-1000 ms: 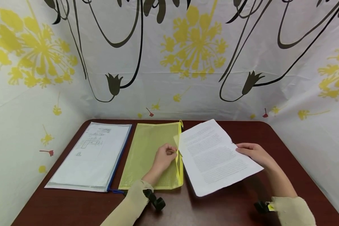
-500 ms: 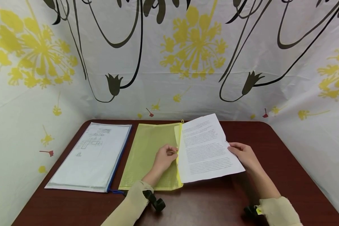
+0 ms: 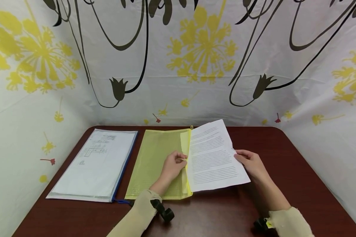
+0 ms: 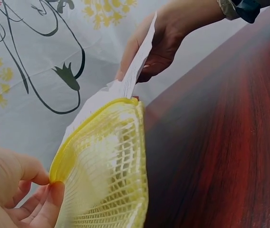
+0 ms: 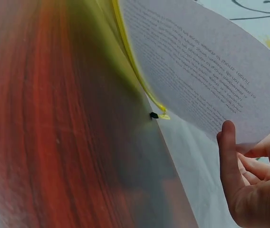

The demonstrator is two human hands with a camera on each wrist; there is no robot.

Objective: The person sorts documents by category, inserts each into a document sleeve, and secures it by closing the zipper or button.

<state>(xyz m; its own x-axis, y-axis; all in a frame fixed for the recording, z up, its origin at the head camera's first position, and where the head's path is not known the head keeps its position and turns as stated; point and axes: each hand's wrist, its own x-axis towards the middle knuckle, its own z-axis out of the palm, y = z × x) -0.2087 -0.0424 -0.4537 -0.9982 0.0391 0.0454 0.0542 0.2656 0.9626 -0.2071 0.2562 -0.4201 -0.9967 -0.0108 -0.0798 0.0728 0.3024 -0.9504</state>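
Note:
A yellow mesh zip folder (image 3: 154, 154) lies in the middle of the table, its mouth facing right. My left hand (image 3: 173, 164) pinches the upper lip of that mouth between thumb and fingertips, and in the left wrist view the yellow edge (image 4: 85, 121) arches up from the pinch. My right hand (image 3: 252, 164) holds printed sheets of paper (image 3: 215, 158) by their right edge, thumb on top. The left part of the paper is inside the folder and shows pale through the mesh. The rest slants up out of the mouth, its printed side facing up.
A blue-edged clear folder (image 3: 92, 164) with a drawing sheet inside lies at the table's left. Its blue cord runs toward my left forearm. The dark red-brown table (image 3: 219, 217) ends at a patterned cloth (image 3: 178, 98) behind and on both sides.
My right hand has moved left with the paper, which has turned more upright and slid into the folder's mouth. My left hand keeps its pinch on the lip.

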